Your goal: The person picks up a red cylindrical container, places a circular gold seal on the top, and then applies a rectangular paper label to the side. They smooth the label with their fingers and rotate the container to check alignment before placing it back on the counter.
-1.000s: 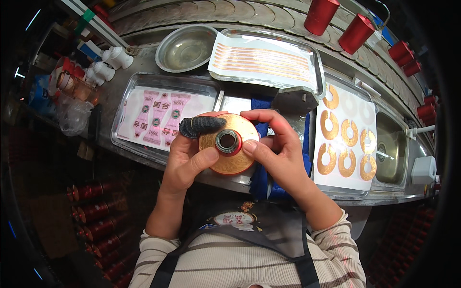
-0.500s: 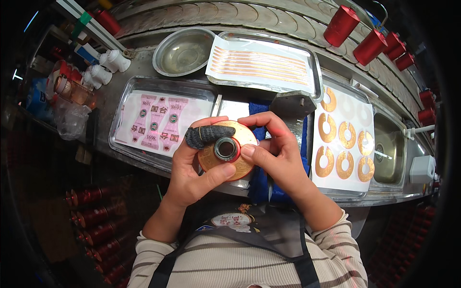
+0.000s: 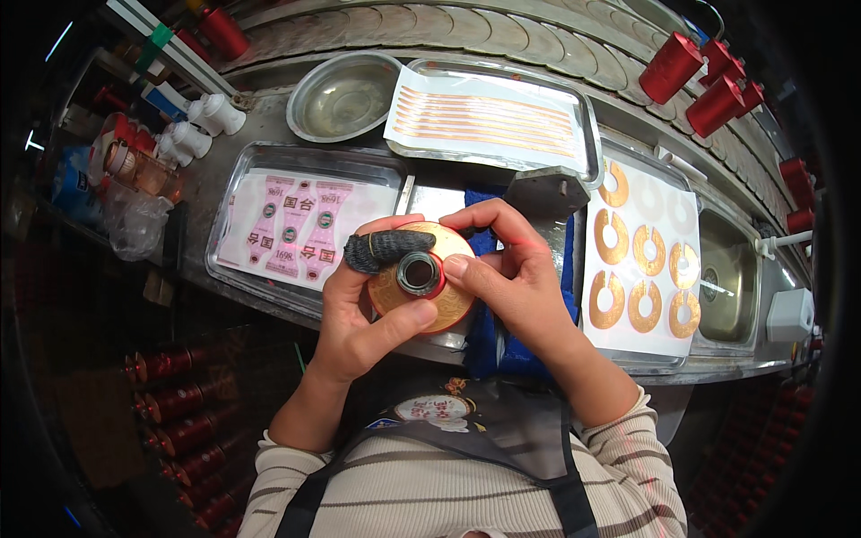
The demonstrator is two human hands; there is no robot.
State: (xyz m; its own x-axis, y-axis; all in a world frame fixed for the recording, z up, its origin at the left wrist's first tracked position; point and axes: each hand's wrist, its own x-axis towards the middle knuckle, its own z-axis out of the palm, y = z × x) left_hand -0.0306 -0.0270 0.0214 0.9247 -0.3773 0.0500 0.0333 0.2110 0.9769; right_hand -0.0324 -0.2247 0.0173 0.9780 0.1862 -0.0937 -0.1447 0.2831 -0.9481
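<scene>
Fingers (image 3: 413, 316) of both hands are pressed on the red bottle (image 3: 420, 272): left hand (image 3: 348, 341) round one side, right hand (image 3: 522, 278) pinching the other edge of its gold top (image 3: 392, 296). Bottle's held up near the blue cloth (image 3: 482, 345). Since half a second ago, the right thumb (image 3: 459, 266) has slid slightly up beside the neck, so I'd guess that top's still being worked on, not finished.

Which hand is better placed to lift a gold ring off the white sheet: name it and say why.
Probably the right hand: both hands touch the bottle, but the white sheet with gold rings lies on the right, nearer this hand. The left hand would likely have to reach across.
</scene>
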